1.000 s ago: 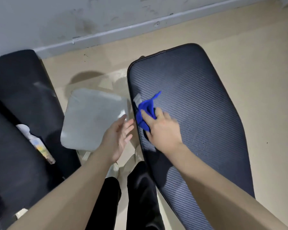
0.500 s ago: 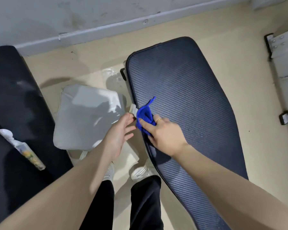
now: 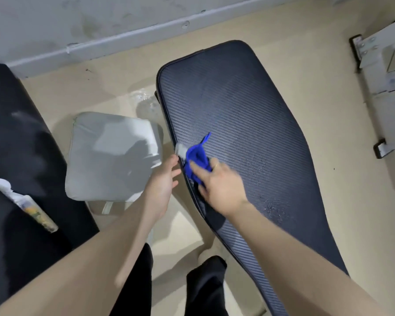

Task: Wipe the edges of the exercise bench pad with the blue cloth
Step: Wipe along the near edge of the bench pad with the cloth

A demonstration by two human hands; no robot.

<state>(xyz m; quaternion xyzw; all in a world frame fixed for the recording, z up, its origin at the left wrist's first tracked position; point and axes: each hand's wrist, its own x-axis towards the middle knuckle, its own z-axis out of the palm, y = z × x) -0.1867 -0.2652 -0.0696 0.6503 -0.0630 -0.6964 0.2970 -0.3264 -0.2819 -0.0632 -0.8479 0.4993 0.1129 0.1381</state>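
Since a second ago, left hand (image 3: 163,181) moved in from 8 o'clock to touch the long dark ribbed exercise bench pad (image 3: 237,124) edge, fingers loosely apart. Right hand (image 3: 221,183) clamped on crumpled blue cloth (image 3: 197,160), pressed on pad's 9 o'clock edge beside white tag (image 3: 180,149). Grey square cushion (image 3: 114,156) at 9 o'clock on beige floor (image 3: 328,65).

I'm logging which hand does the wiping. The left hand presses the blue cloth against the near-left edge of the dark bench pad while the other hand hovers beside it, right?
Not quite: the head view shows the right hand pressing the blue cloth on the bench pad edge; the left hand hovers beside it.
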